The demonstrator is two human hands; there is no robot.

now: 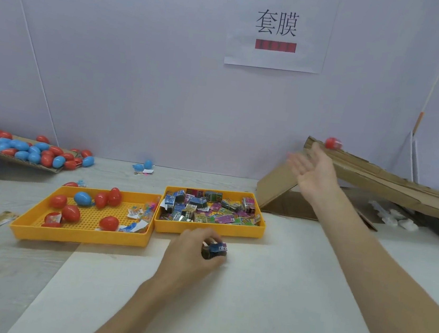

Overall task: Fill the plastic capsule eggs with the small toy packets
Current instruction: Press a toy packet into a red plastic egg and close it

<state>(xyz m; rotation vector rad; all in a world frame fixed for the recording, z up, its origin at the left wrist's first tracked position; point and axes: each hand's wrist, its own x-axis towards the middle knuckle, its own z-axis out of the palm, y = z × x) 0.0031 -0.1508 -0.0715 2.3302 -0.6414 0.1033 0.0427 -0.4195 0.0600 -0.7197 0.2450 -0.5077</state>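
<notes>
Two grips: L grip [194,249] pinches toy packet [218,248]; R grip [313,169] wide, near red egg [333,143].

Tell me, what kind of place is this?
Probably a toy-packing workstation: the right tray holds toy packets, the left tray holds plastic eggs, and a red egg sits atop a cardboard ramp.
</notes>
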